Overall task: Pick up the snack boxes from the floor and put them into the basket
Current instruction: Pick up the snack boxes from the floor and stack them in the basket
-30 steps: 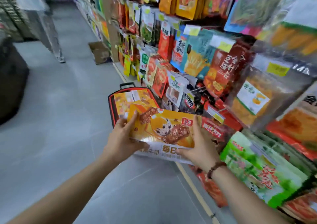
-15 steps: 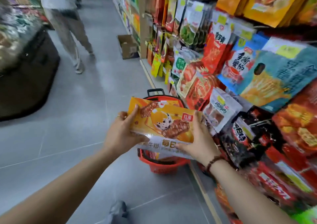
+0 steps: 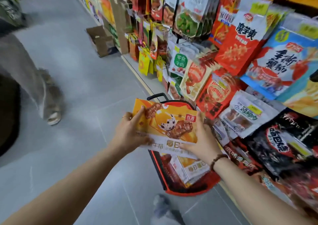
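Observation:
I hold an orange and white snack box [image 3: 169, 126] flat in both hands, above the red basket [image 3: 160, 174]. My left hand [image 3: 128, 132] grips its left edge with the thumb on top. My right hand [image 3: 202, 138] grips its right edge; a bead bracelet circles that wrist. The basket stands on the grey floor against the shelf foot, its black handle [image 3: 157, 95] raised at the far end. Inside it lies another orange and white snack box [image 3: 191, 168], partly hidden by the box I hold.
Hanging snack bags [image 3: 240, 69] fill the shelves on the right. A brown cardboard box [image 3: 101, 41] sits on the floor by the shelf further down the aisle. Another person's trouser leg and shoe [image 3: 46, 95] are at the left. My own shoe [image 3: 160, 205] shows near the bottom.
The view has tilted down and moved over the basket, so the basket now lies under the held box. The other person has walked closer along the aisle. Both hands keep their grip.

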The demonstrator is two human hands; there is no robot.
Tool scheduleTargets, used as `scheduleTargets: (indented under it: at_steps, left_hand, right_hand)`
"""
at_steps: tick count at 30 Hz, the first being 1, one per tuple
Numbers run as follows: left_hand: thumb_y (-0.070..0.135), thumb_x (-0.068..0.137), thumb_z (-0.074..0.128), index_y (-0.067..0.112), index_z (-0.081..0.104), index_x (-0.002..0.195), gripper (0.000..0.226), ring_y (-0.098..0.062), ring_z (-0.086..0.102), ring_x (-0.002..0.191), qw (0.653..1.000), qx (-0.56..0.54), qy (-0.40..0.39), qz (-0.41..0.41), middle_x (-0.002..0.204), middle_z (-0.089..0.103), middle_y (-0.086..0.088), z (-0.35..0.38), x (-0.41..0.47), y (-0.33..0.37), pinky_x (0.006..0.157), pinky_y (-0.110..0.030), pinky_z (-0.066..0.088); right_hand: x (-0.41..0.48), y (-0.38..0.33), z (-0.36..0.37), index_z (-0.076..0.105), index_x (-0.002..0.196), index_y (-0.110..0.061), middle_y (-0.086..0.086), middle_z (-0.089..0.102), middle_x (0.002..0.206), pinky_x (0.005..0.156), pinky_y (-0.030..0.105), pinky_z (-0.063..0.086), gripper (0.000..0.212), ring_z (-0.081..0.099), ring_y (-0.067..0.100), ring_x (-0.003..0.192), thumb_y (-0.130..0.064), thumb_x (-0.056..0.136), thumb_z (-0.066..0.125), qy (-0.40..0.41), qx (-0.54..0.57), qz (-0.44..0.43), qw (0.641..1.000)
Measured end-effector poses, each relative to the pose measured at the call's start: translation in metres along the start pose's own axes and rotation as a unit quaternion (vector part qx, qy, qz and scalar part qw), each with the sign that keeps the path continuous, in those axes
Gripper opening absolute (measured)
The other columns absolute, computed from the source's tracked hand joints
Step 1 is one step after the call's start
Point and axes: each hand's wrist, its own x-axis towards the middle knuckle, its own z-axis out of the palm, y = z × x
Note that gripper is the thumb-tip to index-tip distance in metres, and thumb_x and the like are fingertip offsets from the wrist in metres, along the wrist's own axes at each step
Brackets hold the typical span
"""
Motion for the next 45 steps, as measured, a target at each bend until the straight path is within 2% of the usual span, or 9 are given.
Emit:
scheduleTargets:
  at_steps: [3, 7, 10, 17, 27, 30, 32, 37, 45]
  left_hand:
    - [0.035, 0.065, 0.083, 0.033, 0.022, 0.147, 0.103, -0.027, 0.046, 0.115, 1.000, 0.001, -0.023, 0.008, 0.127, 0.037, -0.009, 0.007, 0.048, -0.014, 0.093, -0.029, 0.039]
    - [0.038, 0.068, 0.080, 0.037, 0.018, 0.147, 0.100, -0.027, 0.045, 0.117, 0.997, 0.019, -0.073, 0.008, 0.130, 0.033, -0.008, 0.020, 0.112, -0.019, 0.096, -0.030, 0.040]
    - [0.038, 0.069, 0.080, 0.039, 0.019, 0.146, 0.099, -0.028, 0.043, 0.119, 0.993, 0.021, -0.116, 0.014, 0.131, 0.031, -0.008, 0.033, 0.158, -0.022, 0.095, -0.029, 0.039]
    - [0.036, 0.067, 0.082, 0.039, 0.019, 0.147, 0.102, -0.030, 0.043, 0.118, 0.968, 0.050, -0.225, 0.096, 0.129, 0.031, -0.010, 0.082, 0.262, -0.016, 0.101, -0.032, 0.039]
    - [0.051, 0.061, 0.081, 0.041, 0.018, 0.146, 0.107, -0.034, 0.037, 0.129, 0.889, 0.102, -0.385, 0.227, 0.140, 0.031, -0.016, 0.202, 0.394, -0.009, 0.104, -0.038, 0.039]
    - [0.051, 0.062, 0.081, 0.041, 0.016, 0.146, 0.107, -0.033, 0.035, 0.131, 0.861, 0.128, -0.429, 0.241, 0.142, 0.031, -0.017, 0.240, 0.418, -0.008, 0.103, -0.035, 0.036]
    - [0.054, 0.062, 0.079, 0.040, 0.017, 0.147, 0.106, -0.033, 0.038, 0.129, 0.846, 0.154, -0.436, 0.264, 0.143, 0.033, -0.016, 0.260, 0.432, -0.005, 0.101, -0.034, 0.039]
    - [0.057, 0.063, 0.077, 0.032, 0.028, 0.146, 0.099, -0.032, 0.037, 0.130, 0.836, 0.147, -0.415, 0.328, 0.141, 0.036, -0.012, 0.288, 0.444, 0.007, 0.105, -0.039, 0.038]
    - [0.061, 0.067, 0.072, 0.041, 0.021, 0.146, 0.096, -0.033, 0.029, 0.136, 0.837, 0.159, -0.421, 0.311, 0.152, 0.018, -0.011, 0.288, 0.433, 0.003, 0.106, -0.043, 0.038]
  right_hand:
    - [0.041, 0.003, 0.012, -0.033, 0.136, -0.043, 0.010, 0.031, 0.142, 0.097, 0.046, 0.046, 0.130, 0.049, 0.024, 0.121, -0.045, 0.069, 0.078, -0.003, 0.004, 0.021, 1.000]
    - [0.097, 0.012, 0.022, -0.030, 0.131, -0.056, 0.004, 0.029, 0.146, 0.099, 0.057, 0.043, 0.130, 0.047, 0.025, 0.124, -0.043, 0.066, 0.081, 0.006, 0.049, 0.055, 0.997]
    - [0.127, 0.018, 0.023, -0.018, 0.140, -0.051, 0.006, 0.027, 0.148, 0.099, 0.042, 0.047, 0.122, 0.045, 0.025, 0.127, -0.036, 0.070, 0.081, -0.008, 0.068, 0.095, 0.993]
    - [0.178, 0.048, 0.026, -0.013, 0.145, -0.042, 0.012, 0.027, 0.148, 0.095, 0.036, 0.049, 0.118, 0.044, 0.029, 0.128, -0.042, 0.070, 0.079, -0.002, 0.084, 0.194, 0.977]
    - [0.238, 0.107, 0.069, -0.013, 0.148, -0.036, 0.012, 0.026, 0.151, 0.092, 0.038, 0.049, 0.116, 0.047, 0.032, 0.126, -0.047, 0.073, 0.075, 0.005, 0.113, 0.399, 0.910]
    - [0.253, 0.130, 0.088, -0.015, 0.147, -0.037, 0.007, 0.034, 0.151, 0.110, 0.050, 0.030, 0.117, 0.037, 0.029, 0.135, -0.057, 0.071, 0.071, -0.027, 0.093, 0.436, 0.895]
    - [0.261, 0.147, 0.096, -0.010, 0.148, -0.037, 0.005, 0.034, 0.151, 0.114, 0.055, 0.015, 0.114, 0.029, 0.029, 0.140, -0.057, 0.071, 0.071, -0.045, 0.108, 0.455, 0.883]
    - [0.268, 0.177, 0.096, 0.000, 0.149, -0.037, 0.004, 0.027, 0.155, 0.113, 0.052, 0.026, 0.111, 0.020, 0.032, 0.143, -0.043, 0.071, 0.079, -0.011, 0.204, 0.451, 0.869]
    - [0.266, 0.162, 0.098, 0.009, 0.150, -0.033, 0.000, 0.017, 0.157, 0.115, 0.049, 0.015, 0.088, 0.014, 0.026, 0.145, -0.030, 0.085, 0.067, -0.013, 0.127, 0.464, 0.876]
